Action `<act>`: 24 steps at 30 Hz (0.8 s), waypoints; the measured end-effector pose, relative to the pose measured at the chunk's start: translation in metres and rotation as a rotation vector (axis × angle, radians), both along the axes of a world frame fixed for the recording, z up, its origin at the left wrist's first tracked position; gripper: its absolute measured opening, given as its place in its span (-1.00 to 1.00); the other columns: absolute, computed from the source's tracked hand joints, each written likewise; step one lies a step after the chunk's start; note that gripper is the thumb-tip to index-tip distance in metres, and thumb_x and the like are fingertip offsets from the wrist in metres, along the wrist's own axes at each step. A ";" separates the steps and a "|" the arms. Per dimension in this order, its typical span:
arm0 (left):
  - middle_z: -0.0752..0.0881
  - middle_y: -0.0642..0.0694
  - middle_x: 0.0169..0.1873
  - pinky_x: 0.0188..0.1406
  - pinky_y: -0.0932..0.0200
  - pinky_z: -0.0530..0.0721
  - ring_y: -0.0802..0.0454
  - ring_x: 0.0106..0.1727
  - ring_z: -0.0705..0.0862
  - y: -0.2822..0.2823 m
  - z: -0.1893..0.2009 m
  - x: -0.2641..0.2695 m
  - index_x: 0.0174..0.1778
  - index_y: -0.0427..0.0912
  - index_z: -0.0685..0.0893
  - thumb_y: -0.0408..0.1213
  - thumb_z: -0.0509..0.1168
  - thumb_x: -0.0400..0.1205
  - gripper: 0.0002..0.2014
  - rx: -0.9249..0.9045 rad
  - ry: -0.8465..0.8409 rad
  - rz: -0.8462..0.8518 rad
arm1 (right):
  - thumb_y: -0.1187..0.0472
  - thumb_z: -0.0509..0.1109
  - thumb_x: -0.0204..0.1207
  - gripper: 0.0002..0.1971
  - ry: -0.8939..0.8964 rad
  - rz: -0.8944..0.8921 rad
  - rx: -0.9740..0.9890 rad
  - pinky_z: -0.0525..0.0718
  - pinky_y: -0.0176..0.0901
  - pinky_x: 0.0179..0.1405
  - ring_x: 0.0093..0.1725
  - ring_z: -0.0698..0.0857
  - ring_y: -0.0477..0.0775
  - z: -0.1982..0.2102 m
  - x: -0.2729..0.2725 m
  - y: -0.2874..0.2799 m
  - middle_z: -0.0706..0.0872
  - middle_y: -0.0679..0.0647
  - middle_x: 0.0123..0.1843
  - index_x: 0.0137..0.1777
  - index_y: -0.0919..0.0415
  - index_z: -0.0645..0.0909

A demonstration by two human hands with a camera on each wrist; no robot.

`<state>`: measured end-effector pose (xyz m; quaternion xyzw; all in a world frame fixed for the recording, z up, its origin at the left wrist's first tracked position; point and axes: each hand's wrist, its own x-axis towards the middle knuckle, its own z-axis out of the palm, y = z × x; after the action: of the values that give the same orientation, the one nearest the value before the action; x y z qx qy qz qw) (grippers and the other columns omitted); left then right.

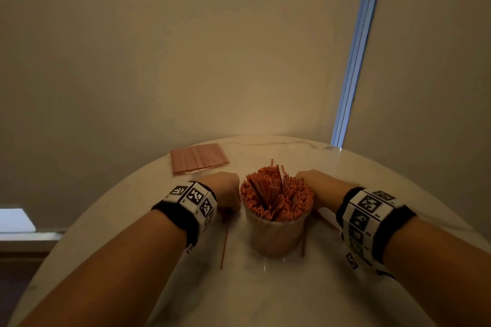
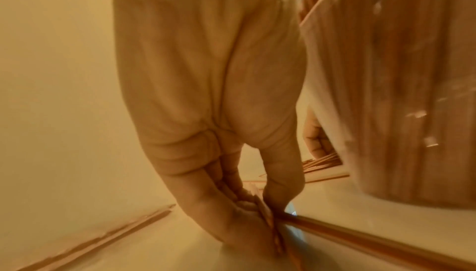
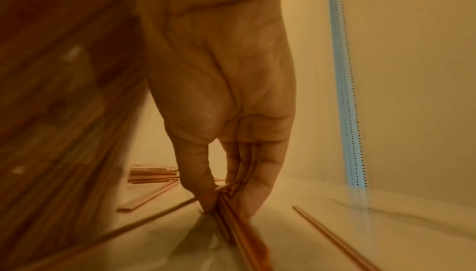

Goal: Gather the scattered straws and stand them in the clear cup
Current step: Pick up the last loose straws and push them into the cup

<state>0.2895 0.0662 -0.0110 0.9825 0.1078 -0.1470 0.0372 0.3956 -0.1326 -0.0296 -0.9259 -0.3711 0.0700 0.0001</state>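
Left fingers point(image 2: 260, 204) pinch a few straws point(image 2: 335, 228) against the counter point(image 1: 265, 295), just left of the cup point(image 1: 277, 233). Right fingers point(image 3: 257, 190) pinch another small bunch point(image 3: 242, 234) just right of it. The cup stands between the hands, already packed with upright straws. Gathering is in hand; next, each bunch seemingly must be lifted, tipped upright and worked into the crowded cup. Loose straws point(image 1: 224, 249) remain nearby.

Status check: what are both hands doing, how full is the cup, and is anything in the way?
Left hand and right hand each pinch loose straws off the table. Clear cup packed with upright straws. Strays lie on both sides; nothing blocks.
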 end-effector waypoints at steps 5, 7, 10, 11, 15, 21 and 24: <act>0.84 -0.27 0.08 0.16 -0.07 0.81 -0.19 0.10 0.83 -0.002 -0.007 -0.034 0.18 -0.35 0.78 -0.24 0.50 0.61 -0.70 -0.180 -0.031 0.152 | 0.15 0.49 0.54 -0.76 -0.038 -0.039 -0.054 0.52 -0.18 -0.08 -0.09 0.58 0.04 -0.002 -0.023 -0.015 0.76 0.09 0.16 0.20 0.11 0.69; 0.86 -0.26 0.03 0.17 -0.09 0.82 -0.18 0.08 0.84 0.002 -0.007 -0.046 0.15 -0.34 0.79 -0.21 0.49 0.60 -0.70 -0.246 -0.044 0.220 | 0.19 0.49 0.51 -0.71 -0.059 -0.060 -0.091 0.50 -0.19 -0.13 -0.11 0.53 0.03 0.000 -0.033 -0.018 0.75 0.09 0.17 0.24 0.08 0.68; 0.85 -0.30 0.02 0.19 -0.15 0.81 -0.22 0.09 0.85 0.007 -0.007 -0.062 0.13 -0.38 0.79 -0.21 0.45 0.62 -0.70 -0.414 -0.093 0.329 | 0.18 0.47 0.47 -0.70 -0.050 -0.113 -0.159 0.46 -0.29 -0.40 -0.18 0.57 0.02 0.003 -0.045 -0.027 0.74 0.04 -0.01 0.21 0.11 0.69; 0.84 -0.32 0.04 0.21 -0.16 0.80 -0.24 0.10 0.84 0.008 -0.008 -0.067 0.13 -0.40 0.78 -0.21 0.44 0.64 -0.70 -0.461 -0.112 0.358 | 0.17 0.46 0.47 -0.76 -0.053 -0.131 -0.179 0.39 -0.29 -0.50 -0.24 0.57 0.00 0.004 -0.049 -0.031 0.70 0.01 -0.14 0.13 0.13 0.70; 0.84 -0.34 -0.07 0.09 -0.18 0.85 -0.19 -0.16 0.84 0.006 -0.012 -0.083 0.12 -0.46 0.68 -0.36 0.24 0.76 -0.79 -0.738 -0.197 0.504 | 0.15 0.42 0.52 -0.91 -0.067 -0.170 -0.172 0.40 -0.26 -0.46 -0.37 0.51 -0.06 0.006 -0.057 -0.040 0.52 -0.05 -0.36 -0.19 0.13 0.61; 0.76 -0.20 -0.24 -0.22 0.02 0.80 -0.09 -0.30 0.79 -0.003 -0.006 -0.098 0.01 -0.35 0.60 -0.41 0.07 0.80 -0.79 -0.925 -0.325 0.627 | 0.03 0.38 0.63 -0.77 -0.124 -0.112 -0.153 0.50 -0.18 -0.16 -0.07 0.70 0.12 0.002 -0.073 -0.046 0.72 0.13 -0.02 0.01 0.21 0.66; 0.55 -0.15 -0.38 -0.42 0.11 0.66 -0.02 -0.45 0.59 -0.011 -0.003 -0.100 0.00 -0.28 0.54 -0.45 0.09 0.80 -0.86 -1.093 -0.469 0.723 | 0.15 0.43 0.60 -0.74 -0.120 -0.109 -0.145 0.57 -0.15 -0.08 0.14 0.73 0.18 0.002 -0.081 -0.046 0.75 0.16 0.16 0.22 0.27 0.67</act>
<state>0.1896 0.0550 -0.0138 0.7313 0.3277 0.0576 0.5954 0.3146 -0.1781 -0.0276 -0.9449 -0.3134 0.0409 -0.0853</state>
